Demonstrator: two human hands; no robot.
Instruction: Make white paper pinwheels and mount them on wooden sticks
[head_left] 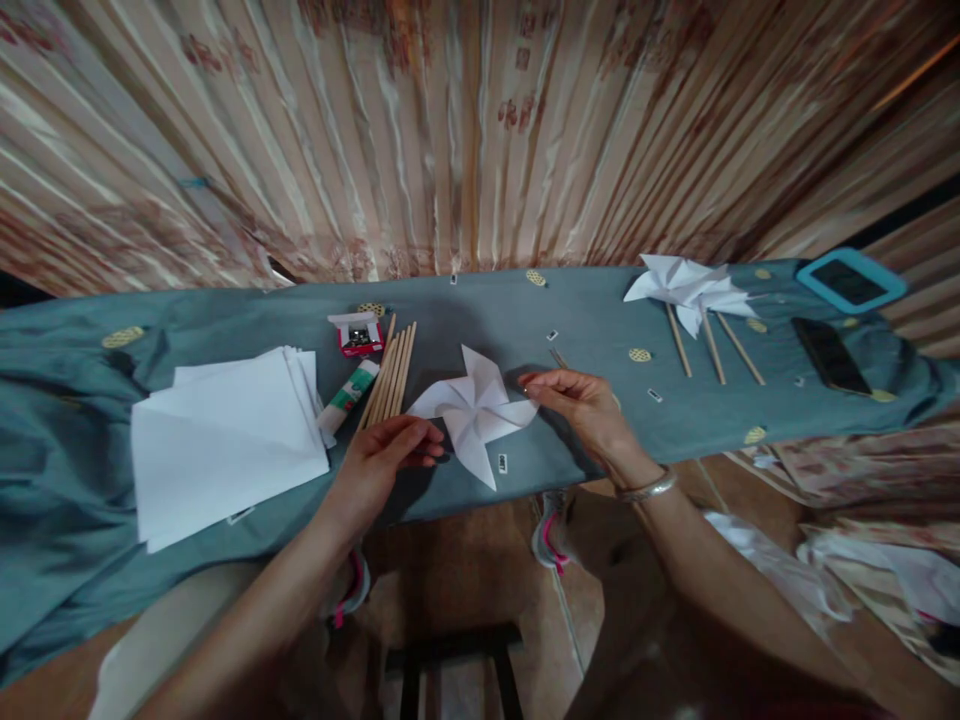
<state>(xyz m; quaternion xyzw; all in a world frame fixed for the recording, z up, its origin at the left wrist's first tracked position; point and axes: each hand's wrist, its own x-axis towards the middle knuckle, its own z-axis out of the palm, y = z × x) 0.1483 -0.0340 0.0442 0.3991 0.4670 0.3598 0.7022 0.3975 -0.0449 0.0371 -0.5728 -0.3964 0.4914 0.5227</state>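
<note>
A white paper pinwheel head (474, 410) lies on the cloth-covered table between my hands, its blades folded in toward the middle. My right hand (574, 395) is pinched beside its right blade, with a tiny shiny thing at the fingertips, too small to name. To the lower left of the pinwheel, my left hand (394, 445) has its fingers curled together; what they hold, if anything, is hidden. Several wooden sticks (394, 375) lie just behind that hand. Near them are a glue stick (351, 395) and an open red box (358, 335) with shiny metal bits inside.
A stack of white paper (229, 440) lies at the left. Paper pinwheels (686, 290) on wooden sticks lie at the right, near a dark phone (831, 355) and a blue-framed device (851, 280). A pleated curtain (480, 140) hangs behind the green tablecloth (592, 315).
</note>
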